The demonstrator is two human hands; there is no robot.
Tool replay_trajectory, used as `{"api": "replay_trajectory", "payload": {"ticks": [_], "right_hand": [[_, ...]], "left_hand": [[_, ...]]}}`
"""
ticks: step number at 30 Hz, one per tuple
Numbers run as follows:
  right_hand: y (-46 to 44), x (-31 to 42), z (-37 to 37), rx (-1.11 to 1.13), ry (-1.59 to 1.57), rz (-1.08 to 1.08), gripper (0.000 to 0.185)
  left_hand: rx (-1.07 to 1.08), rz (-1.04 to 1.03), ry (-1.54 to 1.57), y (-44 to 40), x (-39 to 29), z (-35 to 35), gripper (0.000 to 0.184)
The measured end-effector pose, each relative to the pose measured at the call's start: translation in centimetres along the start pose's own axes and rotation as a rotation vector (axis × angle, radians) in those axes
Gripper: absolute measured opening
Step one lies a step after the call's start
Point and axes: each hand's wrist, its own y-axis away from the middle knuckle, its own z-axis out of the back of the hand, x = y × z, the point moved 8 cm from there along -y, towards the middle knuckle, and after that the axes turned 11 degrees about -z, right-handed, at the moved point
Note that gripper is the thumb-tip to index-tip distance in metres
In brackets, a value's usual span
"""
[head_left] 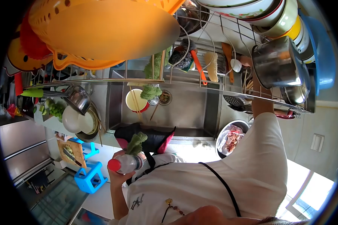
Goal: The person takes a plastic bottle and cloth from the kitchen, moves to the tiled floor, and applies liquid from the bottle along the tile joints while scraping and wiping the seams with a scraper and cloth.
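My left hand (117, 177) is wrapped round a clear plastic bottle (128, 164) with a red cap, held low against my body left of the apron. A green leaf (137, 143) rises just behind the bottle; whether my hand holds it too is unclear. My right hand (246, 61) reaches up behind the wire rack, close to a small white round object (236, 65). Rack wires and a steel pot (274, 62) partly hide it, so its fingers do not show clearly. Below the rack, the steel sink (191, 108) holds a cream-coloured bowl (133, 98) with chopsticks across it.
An orange basket (101, 33) fills the upper left of the rack. Leafy greens (152, 91) hang over the sink. A metal bowl (221, 139) with raw meat (233, 137) stands right of the sink. Stacked plates (72, 118), blue stools (90, 178) and a cutting board (73, 150) are left.
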Motion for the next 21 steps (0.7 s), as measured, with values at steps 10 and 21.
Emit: {"api": "replay_trajectory", "payload": {"ticks": [10,21], "right_hand": [[1.8,-0.2,2.7,-0.047,-0.021,0.052,0.019],[2.7,1.6,6.3,-0.147,-0.019,0.202,0.019]], "left_hand": [[0.018,-0.009,0.0,0.8,1.1,0.9,0.086],[0.069,-0.022,0.041,2.3,1.8,2.3,0.083]]}}
